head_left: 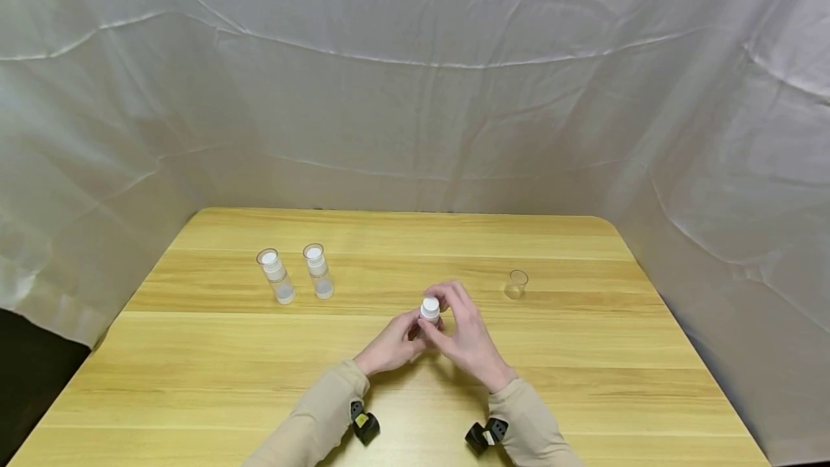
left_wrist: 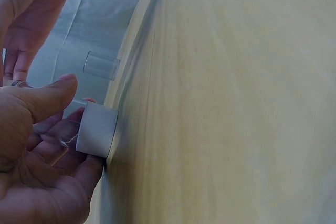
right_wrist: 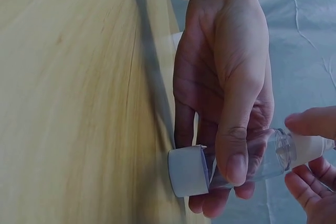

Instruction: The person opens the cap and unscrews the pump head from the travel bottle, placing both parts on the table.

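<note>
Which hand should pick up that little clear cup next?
Probably the right hand: the clear cup sits off to its right, farther from the left hand. The left is around the bottle's clear body, so it could steady that while the right lets go of the white top.

The held bottle (head_left: 430,310) pairs a clear body with white top and base, like the leftmost bottle (head_left: 276,277) and neighbouring bottle (head_left: 319,272). The counter (head_left: 259,359) is yellow-tan with streaked wood grain, the sleeves (head_left: 324,409) beige, the curtain (head_left: 415,114) grey.
</note>
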A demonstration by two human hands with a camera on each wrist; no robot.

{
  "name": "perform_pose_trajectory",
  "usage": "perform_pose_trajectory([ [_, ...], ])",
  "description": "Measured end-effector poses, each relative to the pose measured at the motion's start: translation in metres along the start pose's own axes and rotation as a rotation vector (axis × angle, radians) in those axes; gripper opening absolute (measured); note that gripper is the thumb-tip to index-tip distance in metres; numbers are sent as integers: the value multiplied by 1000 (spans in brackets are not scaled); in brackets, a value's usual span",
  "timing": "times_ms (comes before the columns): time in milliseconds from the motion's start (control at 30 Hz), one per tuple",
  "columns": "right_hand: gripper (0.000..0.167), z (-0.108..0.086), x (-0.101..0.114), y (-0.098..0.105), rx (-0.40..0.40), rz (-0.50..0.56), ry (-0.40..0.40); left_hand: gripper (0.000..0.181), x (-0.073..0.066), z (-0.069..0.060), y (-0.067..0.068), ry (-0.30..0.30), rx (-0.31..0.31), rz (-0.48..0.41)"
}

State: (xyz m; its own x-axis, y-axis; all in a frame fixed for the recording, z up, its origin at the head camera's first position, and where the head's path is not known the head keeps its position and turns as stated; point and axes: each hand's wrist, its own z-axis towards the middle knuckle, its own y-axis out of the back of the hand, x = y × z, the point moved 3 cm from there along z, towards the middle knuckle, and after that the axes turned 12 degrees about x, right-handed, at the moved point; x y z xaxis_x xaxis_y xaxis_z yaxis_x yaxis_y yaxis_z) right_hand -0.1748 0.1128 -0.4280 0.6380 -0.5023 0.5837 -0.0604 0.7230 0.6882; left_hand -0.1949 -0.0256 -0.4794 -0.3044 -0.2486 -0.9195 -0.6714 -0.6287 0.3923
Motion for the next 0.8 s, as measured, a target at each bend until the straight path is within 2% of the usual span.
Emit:
perform_pose_trajectory([
  [200, 47, 0, -1, 0, 54, 18, -17, 28, 0, 1, 0, -2, 0, 12],
  [500, 48, -2, -3, 1, 94, 11, -106, 30, 0, -1, 0, 21, -3, 12],
  [667, 40, -1, -3, 2, 106, -6, -87, 28, 0, -1, 0, 10, -2, 15],
  [800, 40, -1, -3, 3, 102, 2, -66, 31, -1, 0, 0, -4, 1, 20],
])
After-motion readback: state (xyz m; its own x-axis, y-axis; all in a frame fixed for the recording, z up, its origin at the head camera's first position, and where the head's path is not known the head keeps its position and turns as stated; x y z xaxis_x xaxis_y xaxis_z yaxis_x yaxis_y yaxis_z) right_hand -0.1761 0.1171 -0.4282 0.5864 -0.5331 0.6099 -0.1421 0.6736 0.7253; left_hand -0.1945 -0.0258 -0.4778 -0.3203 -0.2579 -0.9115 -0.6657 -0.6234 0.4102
